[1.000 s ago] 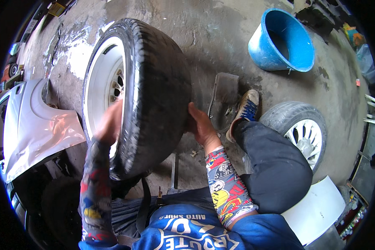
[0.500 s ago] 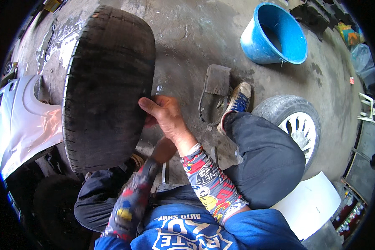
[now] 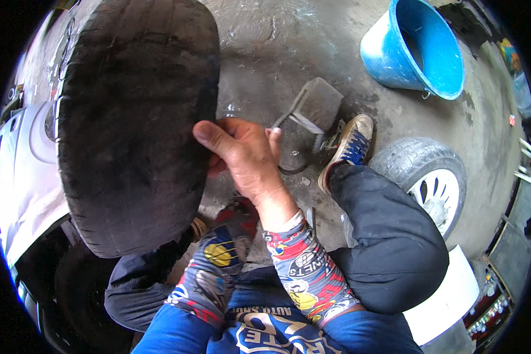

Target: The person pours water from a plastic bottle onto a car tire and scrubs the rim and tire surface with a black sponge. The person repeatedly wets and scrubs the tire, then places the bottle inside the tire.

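A worn black tire [image 3: 135, 130] stands upright at the left, its tread facing me. My right hand [image 3: 248, 156] grips its right edge, thumb on the tread and fingers behind the rim of the rubber. My left arm crosses below the right wrist, so most of my left hand is hidden; its fingertips [image 3: 275, 134] show past the right hand, pinching a dark curved band. That band belongs to a looped piece with a grey block [image 3: 320, 106] at its far end, now tilted off the floor.
A blue bucket [image 3: 374, 53] stands at the far right. A wheel with a white rim [image 3: 436, 194] lies beside my right knee, near my sneaker [image 3: 354, 144]. At the left is a pale car panel [image 3: 32, 177]; a white sheet [image 3: 448, 301] lies at the lower right.
My left hand has reached under the right arm and taken hold of the looped piece, tilting it up from flat. The tire appears nearer and larger, with my right hand still on it.
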`<action>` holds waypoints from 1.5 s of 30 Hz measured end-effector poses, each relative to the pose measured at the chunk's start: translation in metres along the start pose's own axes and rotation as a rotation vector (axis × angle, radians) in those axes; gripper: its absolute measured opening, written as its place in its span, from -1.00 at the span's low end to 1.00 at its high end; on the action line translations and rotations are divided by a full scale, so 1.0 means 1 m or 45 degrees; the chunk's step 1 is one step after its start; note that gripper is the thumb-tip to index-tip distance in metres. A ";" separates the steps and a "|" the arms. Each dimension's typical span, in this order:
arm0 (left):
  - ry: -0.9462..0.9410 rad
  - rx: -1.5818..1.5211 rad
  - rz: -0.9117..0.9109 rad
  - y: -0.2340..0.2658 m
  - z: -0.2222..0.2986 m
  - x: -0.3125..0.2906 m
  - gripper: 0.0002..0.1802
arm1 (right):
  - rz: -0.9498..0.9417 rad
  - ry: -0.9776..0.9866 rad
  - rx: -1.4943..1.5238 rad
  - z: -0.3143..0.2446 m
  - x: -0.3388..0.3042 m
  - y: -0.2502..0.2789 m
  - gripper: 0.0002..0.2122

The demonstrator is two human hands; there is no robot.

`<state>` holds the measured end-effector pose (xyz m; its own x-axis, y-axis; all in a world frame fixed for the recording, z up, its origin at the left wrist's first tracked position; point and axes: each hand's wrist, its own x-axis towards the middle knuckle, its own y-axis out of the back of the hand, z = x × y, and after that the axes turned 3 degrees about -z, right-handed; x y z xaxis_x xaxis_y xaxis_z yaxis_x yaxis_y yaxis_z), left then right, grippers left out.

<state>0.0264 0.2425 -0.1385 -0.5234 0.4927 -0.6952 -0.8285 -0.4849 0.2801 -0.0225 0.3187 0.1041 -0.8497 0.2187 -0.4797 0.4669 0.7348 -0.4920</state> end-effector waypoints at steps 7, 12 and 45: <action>0.141 -0.216 -0.119 0.058 -0.044 -0.070 -0.48 | 0.078 -0.026 0.093 0.005 0.005 0.031 -0.51; -0.066 0.449 -0.763 0.092 0.000 -0.186 -0.12 | 0.155 -0.027 0.207 0.032 0.008 0.058 -0.52; -0.168 0.777 0.112 -0.017 0.086 -0.018 -0.32 | 0.159 -0.021 0.140 0.028 0.008 0.071 -0.50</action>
<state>0.0322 0.3041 -0.0739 -0.5828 0.5738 -0.5754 -0.7251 -0.0474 0.6870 0.0106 0.3548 0.0446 -0.7795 0.2926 -0.5538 0.5934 0.6279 -0.5036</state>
